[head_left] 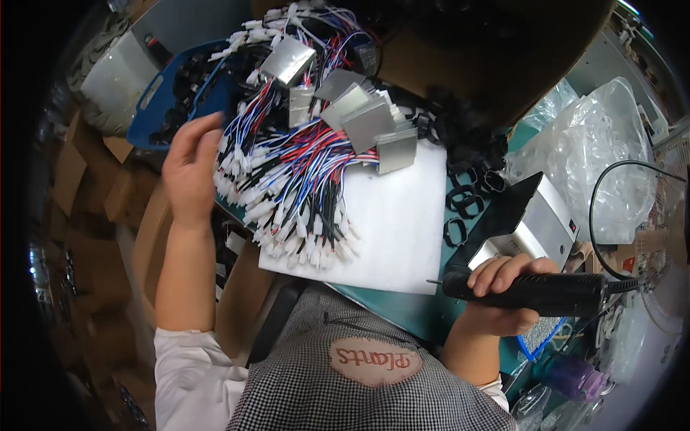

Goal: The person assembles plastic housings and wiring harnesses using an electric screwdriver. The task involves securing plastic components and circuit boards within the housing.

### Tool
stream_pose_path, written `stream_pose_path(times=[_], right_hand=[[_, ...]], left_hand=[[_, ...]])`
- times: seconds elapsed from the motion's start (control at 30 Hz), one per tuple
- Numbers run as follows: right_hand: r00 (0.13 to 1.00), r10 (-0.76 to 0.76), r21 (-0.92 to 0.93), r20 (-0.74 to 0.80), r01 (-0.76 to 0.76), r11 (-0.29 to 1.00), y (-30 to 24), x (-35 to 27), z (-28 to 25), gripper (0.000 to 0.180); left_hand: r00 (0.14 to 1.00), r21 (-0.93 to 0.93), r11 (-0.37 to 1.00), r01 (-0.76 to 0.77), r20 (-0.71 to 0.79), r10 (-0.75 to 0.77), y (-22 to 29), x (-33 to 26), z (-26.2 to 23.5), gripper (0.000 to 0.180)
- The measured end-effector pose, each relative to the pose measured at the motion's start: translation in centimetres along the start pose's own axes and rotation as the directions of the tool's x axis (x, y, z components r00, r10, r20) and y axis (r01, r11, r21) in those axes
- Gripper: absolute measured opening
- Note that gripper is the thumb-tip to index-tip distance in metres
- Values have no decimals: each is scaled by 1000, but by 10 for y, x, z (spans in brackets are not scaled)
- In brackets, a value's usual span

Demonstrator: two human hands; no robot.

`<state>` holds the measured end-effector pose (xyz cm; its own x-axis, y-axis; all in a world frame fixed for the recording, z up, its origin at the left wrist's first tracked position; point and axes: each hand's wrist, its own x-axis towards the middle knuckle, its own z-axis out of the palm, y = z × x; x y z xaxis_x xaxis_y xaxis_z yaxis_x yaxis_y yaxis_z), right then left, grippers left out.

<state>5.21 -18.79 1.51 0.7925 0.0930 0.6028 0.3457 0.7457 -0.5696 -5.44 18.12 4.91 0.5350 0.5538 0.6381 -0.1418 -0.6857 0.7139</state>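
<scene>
My right hand (507, 291) is wrapped round a black electric screwdriver (546, 293), its thin bit pointing left over the white foam sheet's near right corner. Raised at the left, my left hand (190, 169) has loosely bent fingers with a gap at the thumb; nothing shows in it. It is beside a large pile of wire bundles (302, 161) in red, blue, white and black, with white connector ends. Flat silver rectangular pieces (370, 122) lie on the wires, some overlapping. Part of the pile rests on the white foam sheet (402, 223).
A blue basket (147, 104) of black parts stands at the far left. Black ring-shaped parts (466, 201) are scattered right of the foam, below a large cardboard box (489, 57). Further right are a silver device (543, 226), a clear plastic bag (586, 158) and a hanging black cable (593, 208).
</scene>
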Motion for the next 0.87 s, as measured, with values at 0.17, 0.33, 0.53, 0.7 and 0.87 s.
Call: stream_pose_path(times=[0.17,0.33,0.53,0.7,0.87], right_hand=[[999,21,5,-32,-21,1000,-2,3,-8,64],[994,93,-122,-57,-99,988,-5,0,-4,63],[961,258,22,100,-261,965,-9,1,-23,57],[863,354,-177,-361,-436,882,-23,-1,7,37],[906,409,-70,103,-404,912,-9,7,-34,56]], left_hand=[[821,116,899,-423,469,326,61,71,112,26],[718,410,719,-561,673,177,43,134,214,38],[585,532,695,-484,787,-195,19,177,351,58],[624,600,760,-250,700,-347,-47,192,423,53],[693,677,574,-461,679,-244,-97,198,453,72]])
